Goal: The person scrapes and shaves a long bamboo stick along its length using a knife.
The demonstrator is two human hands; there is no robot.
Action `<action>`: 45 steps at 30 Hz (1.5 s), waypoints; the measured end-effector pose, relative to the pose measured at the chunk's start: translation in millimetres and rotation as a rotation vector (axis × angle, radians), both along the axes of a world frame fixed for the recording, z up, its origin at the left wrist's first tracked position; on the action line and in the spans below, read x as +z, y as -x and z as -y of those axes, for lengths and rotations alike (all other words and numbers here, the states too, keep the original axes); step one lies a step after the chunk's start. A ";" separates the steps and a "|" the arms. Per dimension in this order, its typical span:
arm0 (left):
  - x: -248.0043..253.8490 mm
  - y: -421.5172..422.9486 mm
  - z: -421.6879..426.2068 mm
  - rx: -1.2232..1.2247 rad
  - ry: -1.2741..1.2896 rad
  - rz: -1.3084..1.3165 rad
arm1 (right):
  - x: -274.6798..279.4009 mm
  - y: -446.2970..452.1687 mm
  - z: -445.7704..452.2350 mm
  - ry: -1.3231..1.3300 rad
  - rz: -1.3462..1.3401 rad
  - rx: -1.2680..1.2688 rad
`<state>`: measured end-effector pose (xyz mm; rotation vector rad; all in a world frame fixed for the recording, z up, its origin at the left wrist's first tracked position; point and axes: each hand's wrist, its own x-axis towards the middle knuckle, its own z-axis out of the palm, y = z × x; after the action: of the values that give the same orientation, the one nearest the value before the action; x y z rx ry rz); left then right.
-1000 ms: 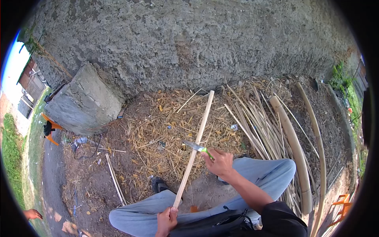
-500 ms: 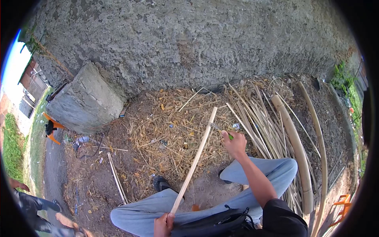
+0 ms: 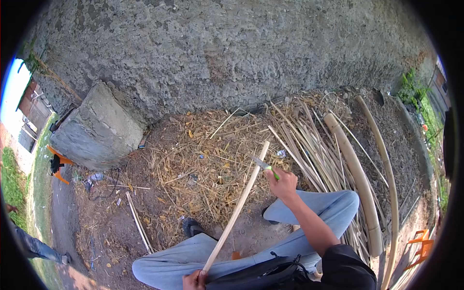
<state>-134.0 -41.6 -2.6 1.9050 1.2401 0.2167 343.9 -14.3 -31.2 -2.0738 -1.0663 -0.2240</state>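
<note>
My left hand (image 3: 195,280) is closed around the lower end of a long, pale bamboo strip (image 3: 237,210), which slants up and away over my left leg. In my right hand (image 3: 283,184) is a knife (image 3: 262,164) with a green handle. Its blade lies against the strip near the far end. Both of my legs are bent outward, in light blue trousers (image 3: 319,212), with a dark bag across my lap.
A rough wall (image 3: 217,53) stands ahead, with a concrete block (image 3: 99,128) at left. Split strips (image 3: 309,150) and thick bamboo poles (image 3: 355,176) lie at right. Orange chairs (image 3: 423,249) show at both sides. Another person's leg (image 3: 36,245) is at the left edge.
The knife went from mid-strip to the far end, and now its blade crosses the strip there. The strip has been drawn back toward me. Another person came into view at left.
</note>
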 end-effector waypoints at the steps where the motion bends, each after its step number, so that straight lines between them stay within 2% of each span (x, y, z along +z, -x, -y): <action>1: 7.2 -0.9 1.1 -0.001 0.000 0.002 | -0.2 -9.5 -0.6 0.000 0.002 -0.001; 3: 26.5 -0.5 3.7 0.008 -0.008 0.020 | 6.3 -19.1 -4.4 0.030 0.079 0.036; 4: 30.4 0.9 3.3 0.055 0.064 0.012 | 10.9 -11.5 -3.5 -0.090 0.084 0.097; 7: 25.5 6.5 1.9 0.068 0.113 -0.004 | 18.5 1.4 -2.3 -0.135 0.138 0.205; 8: 23.5 6.4 4.0 0.066 0.115 -0.002 | 15.1 -8.1 -3.1 -0.133 0.140 0.204; 10: 23.6 4.9 4.4 0.005 0.063 -0.053 | 8.8 -31.3 -9.2 0.059 0.061 0.023; 14: 30.0 -0.1 4.1 0.030 0.001 0.030 | 16.6 -26.6 -10.6 -0.043 0.096 0.022; 17: 27.7 8.7 7.5 0.105 0.084 0.089 | 23.3 -27.6 -7.3 -0.159 0.179 0.137; 19: 24.7 20.2 8.7 0.030 0.016 -0.004 | 17.7 -57.5 -3.5 0.103 -0.009 -0.019; 21: 24.5 31.0 16.1 0.038 -0.049 0.053 | 13.6 -105.4 1.4 0.322 -0.045 -0.261; 23: 23.6 34.1 10.2 0.058 -0.124 0.116 | 2.5 -110.6 2.3 0.217 -0.109 -0.292; 25: 24.6 34.3 7.3 0.172 0.115 -0.095 | -10.4 -100.5 6.7 0.137 -0.172 -0.305; 27: 18.0 29.0 0.5 0.159 0.112 -0.084 | -24.5 -82.6 9.4 0.096 -0.594 -0.128; 28: 9.0 29.2 -4.5 0.185 0.224 0.023 | -29.5 -71.3 13.5 0.099 -0.598 -0.125; 29: 4.2 32.7 -4.5 0.215 0.337 0.129 | -34.6 -58.5 18.7 0.026 -1.013 -0.086; 30: 19.4 21.2 -6.3 0.225 0.338 0.122 | -39.3 -44.3 22.7 -0.051 -1.427 -0.041; 32: 58.7 -18.4 -15.7 0.098 0.102 -0.072 | -52.0 -12.3 31.3 -0.084 -1.538 -0.026; 33: 39.5 -21.3 -21.5 0.106 0.120 -0.018 | -55.4 1.2 33.5 -0.126 -1.641 -0.022; 34: 33.3 -33.3 -28.0 0.111 0.141 0.035 | -46.8 16.5 33.8 -0.119 -1.646 -0.021; 36: 45.6 -66.6 -33.0 0.003 0.075 -0.097 | -31.3 47.1 35.6 -0.110 -1.480 -0.018; 37: 41.0 -77.3 -31.9 0.005 0.086 -0.100 | -35.9 60.6 38.6 -0.099 -1.483 -0.024; 39: 22.4 -98.6 -36.7 0.104 0.133 0.130 | -45.9 81.7 42.5 -0.091 -1.060 0.181; 40: 24.4 -107.4 -37.9 0.100 0.138 0.132 | -32.5 92.6 43.7 -0.087 -1.058 0.175; 42: 27.1 -120.1 -40.1 0.142 0.183 0.155 | -3.6 115.3 53.0 0.068 -0.759 0.269; 43: 23.4 -122.2 -39.7 0.140 0.186 0.152 | 1.5 123.1 55.7 0.070 -0.761 0.265; 45: 15.5 -126.5 -41.7 0.150 0.144 0.235 | 6.7 134.4 58.6 0.105 -0.588 0.305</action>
<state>-7.5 0.1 12.8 1.6145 1.2046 0.4070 209.5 -72.9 -24.6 -1.8536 -1.0099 0.5713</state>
